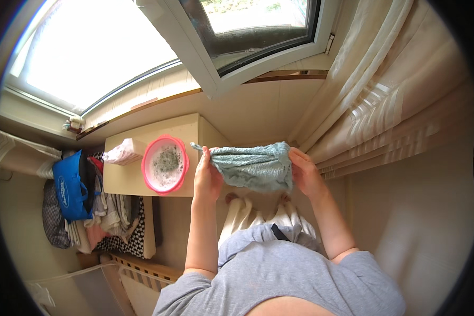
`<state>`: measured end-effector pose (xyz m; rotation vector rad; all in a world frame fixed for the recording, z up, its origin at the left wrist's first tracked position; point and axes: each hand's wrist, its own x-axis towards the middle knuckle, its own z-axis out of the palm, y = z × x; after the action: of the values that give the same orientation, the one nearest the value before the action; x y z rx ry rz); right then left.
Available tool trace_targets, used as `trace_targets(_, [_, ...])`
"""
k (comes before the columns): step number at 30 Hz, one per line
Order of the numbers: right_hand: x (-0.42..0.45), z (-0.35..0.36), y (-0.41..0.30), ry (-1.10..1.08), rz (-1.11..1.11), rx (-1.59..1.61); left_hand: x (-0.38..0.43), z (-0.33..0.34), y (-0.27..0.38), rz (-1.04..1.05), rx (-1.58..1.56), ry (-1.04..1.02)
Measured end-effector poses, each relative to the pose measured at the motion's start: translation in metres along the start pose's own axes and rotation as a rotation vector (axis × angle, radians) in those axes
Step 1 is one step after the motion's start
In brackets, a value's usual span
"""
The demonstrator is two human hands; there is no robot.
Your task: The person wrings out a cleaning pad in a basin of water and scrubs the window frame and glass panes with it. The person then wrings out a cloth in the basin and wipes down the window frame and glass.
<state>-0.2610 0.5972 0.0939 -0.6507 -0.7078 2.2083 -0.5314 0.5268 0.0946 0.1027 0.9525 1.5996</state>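
Observation:
A pale blue-green cloth (252, 166) is stretched sideways in front of my body, hanging slightly below its top edge. My left hand (207, 173) grips its left end, where a thin loop or twisted corner sticks out past my thumb. At the other end, my right hand (306, 172) pinches the frayed, fuzzy edge. Left of the cloth, a pink basin (145, 173) stands on a cream cabinet top (124, 179). Foamy, bubbly water (166, 164) with a greyish middle lies in the basin.
A white-pink tissue pack (124, 152) sits beside the basin. Further left, a blue bag (73, 185) rests among piled clothes (116, 213). Ahead, an open window sash (217, 79) juts inward above the cabinet. Long beige curtains (379, 106) hang at right. A slatted wooden rail (146, 270) is at lower left.

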Motion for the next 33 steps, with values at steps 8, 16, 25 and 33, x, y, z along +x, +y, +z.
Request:
trace_targets(8, [-0.001, 0.002, -0.014, -0.175, 0.062, 0.332, -0.013, 0.030, 0.006, -0.200, 0.153, -0.136])
trace_targets(16, [-0.002, -0.034, 0.020, -0.145, 0.139, 0.404, 0.021, 0.049, 0.009, 0.010, 0.175, -0.176])
trace_targets(25, [0.058, 0.027, 0.006, -0.316, -0.192, -0.087, 0.025, 0.046, 0.034, 0.945, 1.121, -0.083])
trace_targets(33, [0.144, 0.012, 0.121, 0.163, -0.103, 1.018, 0.034, 0.064, -0.004, -0.305, -0.832, -0.556])
